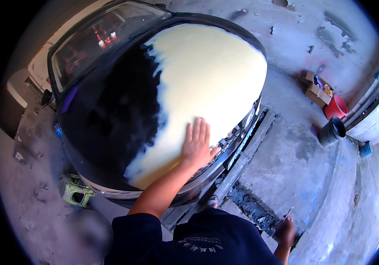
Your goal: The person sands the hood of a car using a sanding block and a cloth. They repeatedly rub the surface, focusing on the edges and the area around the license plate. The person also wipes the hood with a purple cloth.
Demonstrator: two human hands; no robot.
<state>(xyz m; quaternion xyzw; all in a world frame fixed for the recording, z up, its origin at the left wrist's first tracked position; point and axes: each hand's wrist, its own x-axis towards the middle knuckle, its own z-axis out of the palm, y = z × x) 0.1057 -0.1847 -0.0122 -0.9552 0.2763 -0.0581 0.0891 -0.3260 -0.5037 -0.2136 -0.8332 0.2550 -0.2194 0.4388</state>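
Observation:
A black car hood (105, 132) spreads before me, its front-right portion covered with a cream-yellow coat of filler (207, 75) that has a ragged edge against the black. My left hand (196, 143) lies flat on this coat close to the hood's front edge, fingers stretched and thumb out to the right. Low at the right, away from the car, my right hand (285, 232) is closed around a thin stick-like thing (290, 212); it is too small to tell its kind.
A green plastic stool (78, 192) stands by the car's left front corner. To the right are a cardboard box (317, 93), a red bucket (336, 107), a black bucket (332, 131) and blue cans (366, 149). A trench-like gap (253, 205) with rubble runs along the floor.

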